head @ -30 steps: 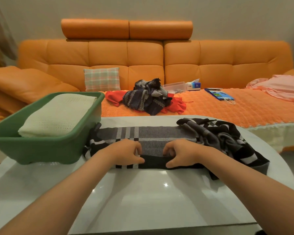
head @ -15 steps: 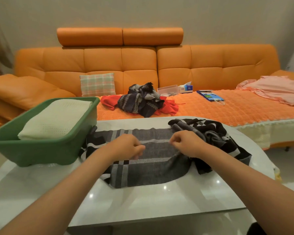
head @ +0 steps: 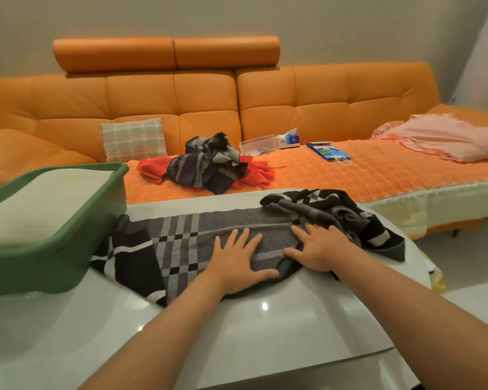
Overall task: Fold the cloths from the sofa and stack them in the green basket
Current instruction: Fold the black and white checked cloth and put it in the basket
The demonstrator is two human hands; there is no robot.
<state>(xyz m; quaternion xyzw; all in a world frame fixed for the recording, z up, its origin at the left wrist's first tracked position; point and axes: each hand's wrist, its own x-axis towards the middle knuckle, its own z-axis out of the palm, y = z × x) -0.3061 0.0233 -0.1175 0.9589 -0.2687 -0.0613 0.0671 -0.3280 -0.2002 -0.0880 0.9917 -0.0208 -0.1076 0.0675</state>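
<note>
- Head view: the left hand (head: 237, 266) and right hand (head: 319, 249) lie flat, side by side, on the grey checked cloth (head: 181, 249). Each grip is spread with straight fingers, pressing down and pinching nothing.
- The cloth lies across the white worktop (head: 265, 333), its left end against the green basket (head: 104, 198). The basket already holds a folded cream cloth (head: 40, 204), and more cloths wait in a heap (head: 209, 167) on the sofa (head: 181, 102).
- The cloth's right end is bunched close to the worktop's edge. Smoothing that way could push it over, and its weight might pull the fold open.
- The worktop looks glossy, so pressing palms may slide the whole cloth instead of flattening it. The near edge already curves, which hints at an uneven fold.
- Whether the left end is trapped under the basket cannot be told; if so, a tug could snag it.
- Half a second ago both hands pinched the cloth's edge with curled fingers; now that edge is laid down and the fingers are flat.
</note>
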